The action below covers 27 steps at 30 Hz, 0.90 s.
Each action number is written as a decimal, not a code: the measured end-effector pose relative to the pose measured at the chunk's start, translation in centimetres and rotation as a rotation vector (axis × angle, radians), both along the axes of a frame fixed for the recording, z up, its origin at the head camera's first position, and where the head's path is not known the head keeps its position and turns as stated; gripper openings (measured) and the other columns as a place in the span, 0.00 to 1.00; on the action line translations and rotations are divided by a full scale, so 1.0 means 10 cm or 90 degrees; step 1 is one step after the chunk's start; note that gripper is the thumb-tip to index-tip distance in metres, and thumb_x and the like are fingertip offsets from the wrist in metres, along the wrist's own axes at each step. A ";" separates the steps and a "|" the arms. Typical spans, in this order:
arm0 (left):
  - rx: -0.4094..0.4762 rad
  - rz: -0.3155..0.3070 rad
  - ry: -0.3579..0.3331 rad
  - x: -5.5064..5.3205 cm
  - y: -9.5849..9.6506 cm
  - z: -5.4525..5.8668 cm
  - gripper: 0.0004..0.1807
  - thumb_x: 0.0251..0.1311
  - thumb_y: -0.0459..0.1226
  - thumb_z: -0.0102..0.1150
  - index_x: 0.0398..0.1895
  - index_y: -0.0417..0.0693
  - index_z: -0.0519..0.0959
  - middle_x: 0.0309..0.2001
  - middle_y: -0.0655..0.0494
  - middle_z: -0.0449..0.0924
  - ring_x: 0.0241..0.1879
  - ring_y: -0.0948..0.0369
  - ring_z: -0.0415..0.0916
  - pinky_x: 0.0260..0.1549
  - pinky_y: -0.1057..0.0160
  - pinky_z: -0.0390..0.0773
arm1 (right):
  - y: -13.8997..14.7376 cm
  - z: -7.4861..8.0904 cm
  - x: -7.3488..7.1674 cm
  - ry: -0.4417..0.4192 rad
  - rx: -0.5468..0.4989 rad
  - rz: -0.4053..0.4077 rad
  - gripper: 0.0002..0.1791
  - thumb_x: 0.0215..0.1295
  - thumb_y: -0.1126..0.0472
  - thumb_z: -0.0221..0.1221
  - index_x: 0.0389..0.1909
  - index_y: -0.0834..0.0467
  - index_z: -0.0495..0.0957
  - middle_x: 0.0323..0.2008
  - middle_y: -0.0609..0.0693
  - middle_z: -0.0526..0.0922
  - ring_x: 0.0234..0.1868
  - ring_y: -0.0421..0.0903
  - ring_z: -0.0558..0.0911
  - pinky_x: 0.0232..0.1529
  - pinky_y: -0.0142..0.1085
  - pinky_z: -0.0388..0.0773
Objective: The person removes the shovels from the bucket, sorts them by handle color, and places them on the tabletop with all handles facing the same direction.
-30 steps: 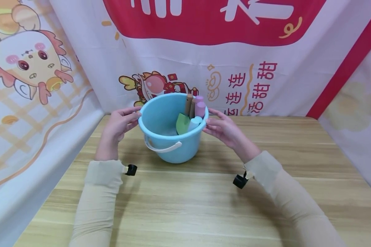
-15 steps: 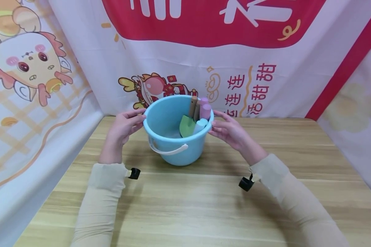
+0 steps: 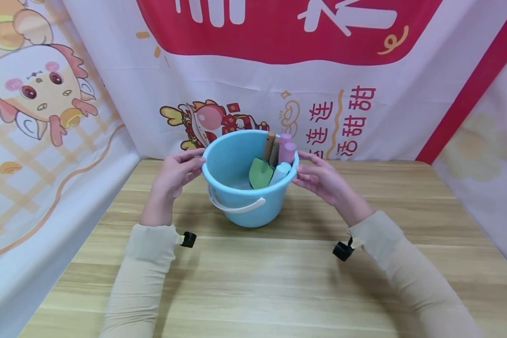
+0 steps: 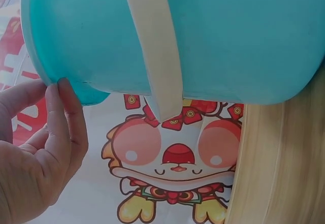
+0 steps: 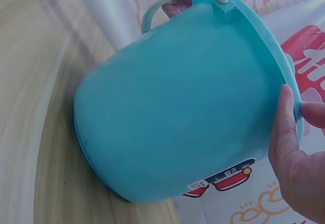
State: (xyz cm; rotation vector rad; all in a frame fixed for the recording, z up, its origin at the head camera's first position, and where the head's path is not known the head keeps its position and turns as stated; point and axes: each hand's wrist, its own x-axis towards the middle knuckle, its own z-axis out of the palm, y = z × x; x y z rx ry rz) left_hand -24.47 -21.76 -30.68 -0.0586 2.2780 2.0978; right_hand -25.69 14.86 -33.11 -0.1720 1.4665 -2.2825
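Observation:
A light blue bucket (image 3: 253, 213) stands upright near the back of the table, its white handle (image 3: 238, 206) hanging down at the front. My left hand (image 3: 171, 174) pinches the left side of its rim between thumb and fingers. On the opposite side, my right hand (image 3: 323, 180) grips the rim the same way, thumb and fingers on either side of it in the right wrist view. Inside, a green trowel (image 3: 260, 173) with a brown handle leans toward the right wall. Beside it are a second brown handle, pink-purple rounded ends (image 3: 287, 152) and a pale blue rounded piece (image 3: 280, 172).
The wood-grain table (image 3: 257, 281) extends in front of the bucket and to both sides. A printed white and red cloth (image 3: 245, 75) hangs close behind the bucket. More printed cloth (image 3: 59, 155) runs along the left edge, and a pale one (image 3: 486, 150) along the right.
The bucket has shifted to the right and slightly nearer, with both hands moving along on its rim. Its contents keep their places inside.

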 end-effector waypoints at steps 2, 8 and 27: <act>0.001 -0.002 -0.001 -0.01 0.01 -0.01 0.28 0.73 0.38 0.60 0.72 0.37 0.71 0.54 0.54 0.75 0.46 0.63 0.79 0.53 0.66 0.80 | 0.01 0.00 0.00 0.000 0.001 -0.001 0.36 0.76 0.74 0.48 0.80 0.58 0.51 0.42 0.52 0.84 0.37 0.43 0.86 0.49 0.33 0.84; 0.005 -0.004 -0.010 -0.03 0.04 -0.04 0.28 0.72 0.38 0.61 0.72 0.38 0.71 0.53 0.53 0.74 0.46 0.62 0.79 0.48 0.70 0.81 | 0.07 0.01 0.01 0.000 0.004 -0.003 0.36 0.76 0.74 0.48 0.81 0.58 0.50 0.43 0.52 0.84 0.38 0.43 0.86 0.49 0.33 0.83; 0.022 -0.017 -0.009 -0.05 0.15 -0.07 0.27 0.71 0.37 0.62 0.70 0.38 0.72 0.51 0.52 0.77 0.44 0.63 0.81 0.49 0.67 0.82 | 0.20 0.01 0.03 0.014 0.011 -0.001 0.37 0.76 0.74 0.47 0.82 0.59 0.47 0.44 0.52 0.84 0.38 0.43 0.86 0.49 0.33 0.83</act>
